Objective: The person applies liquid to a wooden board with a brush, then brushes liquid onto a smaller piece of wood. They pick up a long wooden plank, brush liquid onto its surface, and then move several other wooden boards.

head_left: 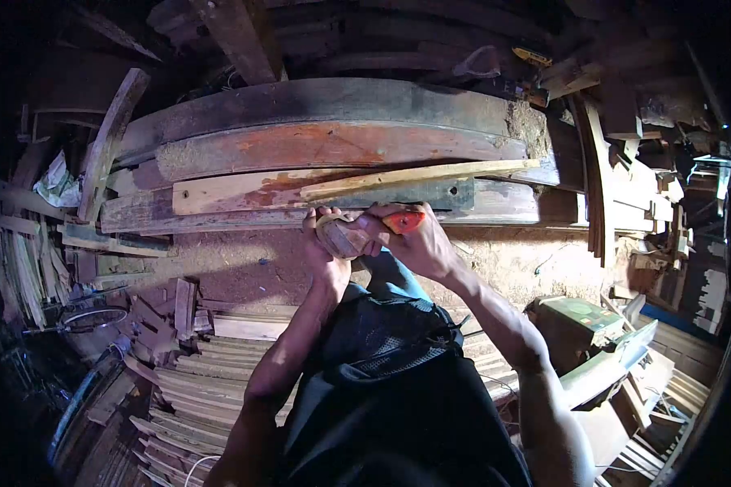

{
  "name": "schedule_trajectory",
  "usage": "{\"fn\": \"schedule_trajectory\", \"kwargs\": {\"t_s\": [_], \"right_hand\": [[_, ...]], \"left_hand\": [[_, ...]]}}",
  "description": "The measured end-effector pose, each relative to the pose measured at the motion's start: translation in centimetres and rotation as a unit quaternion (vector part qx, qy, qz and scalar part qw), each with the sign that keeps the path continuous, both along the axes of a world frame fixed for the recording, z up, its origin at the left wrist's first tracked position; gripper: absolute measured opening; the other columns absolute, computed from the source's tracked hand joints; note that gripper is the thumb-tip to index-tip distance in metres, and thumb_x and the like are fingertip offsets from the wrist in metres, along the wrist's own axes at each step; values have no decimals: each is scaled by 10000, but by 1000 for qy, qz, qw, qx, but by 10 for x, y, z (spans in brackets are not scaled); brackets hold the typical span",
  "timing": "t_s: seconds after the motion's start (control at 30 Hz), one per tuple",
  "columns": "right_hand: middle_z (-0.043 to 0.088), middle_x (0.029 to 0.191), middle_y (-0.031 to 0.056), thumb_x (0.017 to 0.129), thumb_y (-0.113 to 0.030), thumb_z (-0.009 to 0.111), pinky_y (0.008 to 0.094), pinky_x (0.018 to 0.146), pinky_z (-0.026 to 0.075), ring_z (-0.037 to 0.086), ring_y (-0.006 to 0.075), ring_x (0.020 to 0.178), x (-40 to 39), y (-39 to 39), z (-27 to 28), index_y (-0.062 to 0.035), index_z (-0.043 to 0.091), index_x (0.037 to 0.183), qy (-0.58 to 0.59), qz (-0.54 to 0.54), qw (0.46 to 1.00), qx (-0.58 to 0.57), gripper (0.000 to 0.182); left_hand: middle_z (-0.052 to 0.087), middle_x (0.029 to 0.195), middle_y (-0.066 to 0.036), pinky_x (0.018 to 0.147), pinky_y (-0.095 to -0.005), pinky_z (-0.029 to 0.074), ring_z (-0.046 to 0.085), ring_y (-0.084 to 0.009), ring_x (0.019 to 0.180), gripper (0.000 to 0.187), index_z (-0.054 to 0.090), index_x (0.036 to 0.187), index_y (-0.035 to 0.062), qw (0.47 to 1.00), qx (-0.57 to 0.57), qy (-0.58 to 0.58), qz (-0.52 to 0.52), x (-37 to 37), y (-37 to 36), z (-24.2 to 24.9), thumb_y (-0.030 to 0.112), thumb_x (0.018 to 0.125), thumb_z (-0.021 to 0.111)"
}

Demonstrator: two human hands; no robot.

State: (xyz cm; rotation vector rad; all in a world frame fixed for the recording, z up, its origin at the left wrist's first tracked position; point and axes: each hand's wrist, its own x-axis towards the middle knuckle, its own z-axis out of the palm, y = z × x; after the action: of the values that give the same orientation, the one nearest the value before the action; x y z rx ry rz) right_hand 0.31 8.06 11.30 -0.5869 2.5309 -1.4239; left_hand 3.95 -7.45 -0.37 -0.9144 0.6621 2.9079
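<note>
Both my hands are close together in front of my body, at the near edge of the plank bench (pixel 503 199). My left hand (pixel 326 252) is closed around a rounded, brownish wooden piece (pixel 347 236). Beside it, my right hand (pixel 425 250) grips a tool with a red-orange handle (pixel 404 221); its working end cannot be made out. The fingers of my right hand touch or nearly touch the wooden piece. Just beyond my hands, a thin pale wood strip (pixel 430 174) lies slantwise over a board with holes near its ends (pixel 227 191).
A reddish plank (pixel 300 148) lies farther back on the bench. Slats (pixel 211 369) are stacked on the floor at my left. A greenish box (pixel 581 316) stands at my right near scrap wood. An upright post (pixel 114 142) rises at the bench's left end.
</note>
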Motion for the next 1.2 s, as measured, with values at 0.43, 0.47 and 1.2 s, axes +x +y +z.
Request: {"fn": "schedule_trajectory", "kwargs": {"t_s": [0.43,0.47,1.2], "right_hand": [[674,967,70,816,-102,712,287,786,534,659,151,905,8,12,33,-29,653,1028,-174,-77,979,-78,232],[670,962,71,817,-89,711,282,775,540,653,142,907,8,13,29,-17,649,1030,-196,-119,965,-127,233],[698,844,86,821,-35,679,277,684,540,661,147,760,-56,71,-136,-3,655,968,-50,-224,958,-173,152]], "left_hand": [[594,938,-8,875,-349,468,578,-164,956,224,569,965,126,999,-11,-16,26,23,-32,-53,347,951,531],[597,960,-14,859,-349,481,582,-167,960,232,568,973,122,1000,1,-16,21,22,-36,-49,350,949,533],[640,931,3,732,-390,492,625,-200,879,232,599,951,164,994,-59,-77,51,34,-126,-58,380,879,553]]}}
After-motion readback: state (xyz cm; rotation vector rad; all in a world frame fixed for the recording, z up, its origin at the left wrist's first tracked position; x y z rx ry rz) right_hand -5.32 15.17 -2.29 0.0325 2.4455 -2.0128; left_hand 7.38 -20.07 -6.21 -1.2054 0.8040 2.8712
